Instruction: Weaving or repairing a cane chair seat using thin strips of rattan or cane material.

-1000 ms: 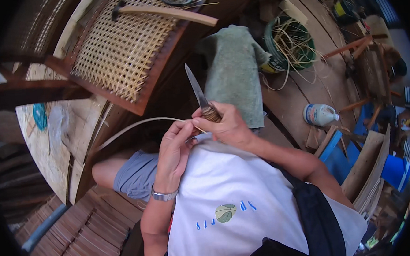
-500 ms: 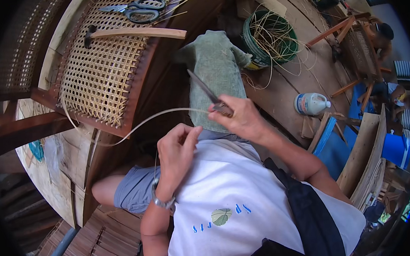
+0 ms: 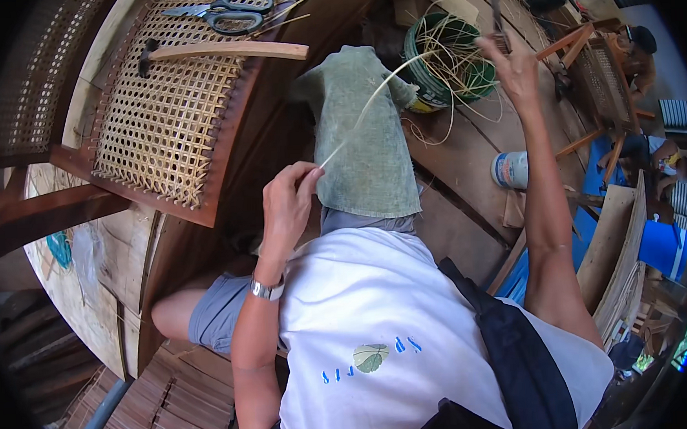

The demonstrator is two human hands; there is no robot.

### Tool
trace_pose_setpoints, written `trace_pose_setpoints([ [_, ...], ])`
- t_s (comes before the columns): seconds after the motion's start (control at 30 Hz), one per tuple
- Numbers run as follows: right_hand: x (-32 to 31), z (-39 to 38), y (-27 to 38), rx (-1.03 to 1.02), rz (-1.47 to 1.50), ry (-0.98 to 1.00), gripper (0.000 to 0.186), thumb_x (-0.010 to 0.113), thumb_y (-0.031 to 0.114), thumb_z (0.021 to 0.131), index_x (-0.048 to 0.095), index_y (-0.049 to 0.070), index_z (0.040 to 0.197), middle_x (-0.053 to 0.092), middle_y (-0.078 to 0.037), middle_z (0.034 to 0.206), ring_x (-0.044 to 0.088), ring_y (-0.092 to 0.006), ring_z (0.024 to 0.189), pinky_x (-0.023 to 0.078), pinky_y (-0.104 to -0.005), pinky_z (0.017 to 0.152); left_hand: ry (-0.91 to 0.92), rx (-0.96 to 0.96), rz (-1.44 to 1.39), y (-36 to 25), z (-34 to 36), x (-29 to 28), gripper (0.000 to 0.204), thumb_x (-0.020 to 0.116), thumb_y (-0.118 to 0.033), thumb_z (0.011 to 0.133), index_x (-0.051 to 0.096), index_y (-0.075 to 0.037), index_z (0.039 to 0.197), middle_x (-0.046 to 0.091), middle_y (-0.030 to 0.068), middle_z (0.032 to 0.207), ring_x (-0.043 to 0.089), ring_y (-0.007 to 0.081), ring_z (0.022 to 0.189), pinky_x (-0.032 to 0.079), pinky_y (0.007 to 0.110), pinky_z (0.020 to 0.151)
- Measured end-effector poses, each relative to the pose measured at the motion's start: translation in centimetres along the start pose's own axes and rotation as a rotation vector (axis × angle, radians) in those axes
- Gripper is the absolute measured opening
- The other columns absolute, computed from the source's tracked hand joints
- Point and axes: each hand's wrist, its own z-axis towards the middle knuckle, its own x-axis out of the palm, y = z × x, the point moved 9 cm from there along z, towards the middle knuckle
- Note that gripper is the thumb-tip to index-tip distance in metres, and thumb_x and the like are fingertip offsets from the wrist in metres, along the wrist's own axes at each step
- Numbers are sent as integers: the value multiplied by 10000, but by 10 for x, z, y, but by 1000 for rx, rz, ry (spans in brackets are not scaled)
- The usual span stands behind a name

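My left hand (image 3: pixel 286 206), with a metal watch at the wrist, pinches one end of a pale cane strip (image 3: pixel 368 107). The strip curves up and right over a green cloth (image 3: pixel 363 146) draped on my leg, toward a green bucket (image 3: pixel 421 72) of loose strands. Stretched out past that bucket, my right hand (image 3: pixel 516 70) is closed round a knife (image 3: pixel 495 5), whose dark blade points away and is blurred. Whether the strip's far end reaches the right hand cannot be made out.
At the left lies a woven cane panel (image 3: pixel 165 135) in a brown wooden frame. On it rest a hammer (image 3: pixel 227 52) and dark-handled scissors (image 3: pixel 237 12). A white jug (image 3: pixel 510 170) stands right, partly behind my forearm. Beyond are a chair (image 3: pixel 607 80) and another person (image 3: pixel 641 66).
My right hand has swung up and right with the knife, from above my lap to beside the bucket. The cane strip now stretches right instead of looping left. My left hand has shifted slightly.
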Motion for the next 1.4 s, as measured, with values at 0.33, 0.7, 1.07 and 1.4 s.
trace_pose_setpoints([
  [0.33,107,-110,71,-460,-167,-89,217,563,218,993,554,66,1148,682,-144,855,681,-325,722,501,-424,579,150,-343,-564,-2,93,67,215,659,-225,901,660,-38,794,527,-34,595,402,32,477,267,207,437],
  [0.7,166,-84,32,-378,-537,84,216,539,260,999,464,63,952,608,-176,635,627,-394,586,476,-491,488,219,-142,-199,-7,42,31,236,631,-242,946,688,-23,881,486,-70,652,374,16,568,254,205,490],
  [1.07,163,-79,25,-400,-598,84,216,524,255,1005,435,71,938,590,-168,600,622,-390,556,475,-496,468,-172,-556,-279,110,-225,-199,155,659,-183,922,649,-37,875,505,-56,636,403,25,553,277,208,472],
  [1.4,102,32,77,-5,133,-33,423,558,432,984,543,21,881,494,-26,614,551,-155,614,443,-332,585,-1136,-72,-878,130,-322,-274,263,531,-262,1037,546,-39,1174,462,-29,720,363,15,522,276,161,384],
])
